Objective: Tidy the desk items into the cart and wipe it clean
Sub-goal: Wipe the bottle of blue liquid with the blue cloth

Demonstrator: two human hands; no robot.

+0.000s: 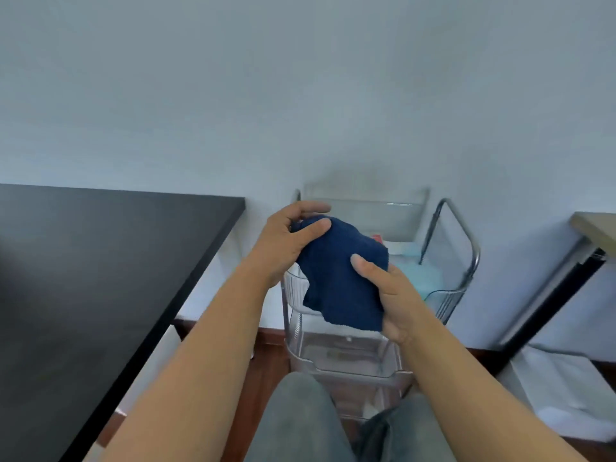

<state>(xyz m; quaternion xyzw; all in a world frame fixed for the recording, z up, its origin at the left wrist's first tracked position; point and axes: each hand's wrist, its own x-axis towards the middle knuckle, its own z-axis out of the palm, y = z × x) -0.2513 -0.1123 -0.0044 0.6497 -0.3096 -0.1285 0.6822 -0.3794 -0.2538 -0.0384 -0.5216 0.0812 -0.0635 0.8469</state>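
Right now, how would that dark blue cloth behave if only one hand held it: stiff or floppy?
Probably floppy: the dark blue cloth bunches and sags between the left hand and right hand. Its free lower edge droops, so it likely weighs little. The nubby surface suggests an easy, non-slip grip.

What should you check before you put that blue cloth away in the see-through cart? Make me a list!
1. Blue cloth held firmly: ok, left hand and right hand both grip it.
2. Cloth above the cart: ok, it hangs over the top tray.
3. Room in the top tray: cannot tell, the cloth hides most of it; a light blue item lies there.
4. Black desk cleared: ok for the part in view.
5. Desk wiped clean: cannot tell.
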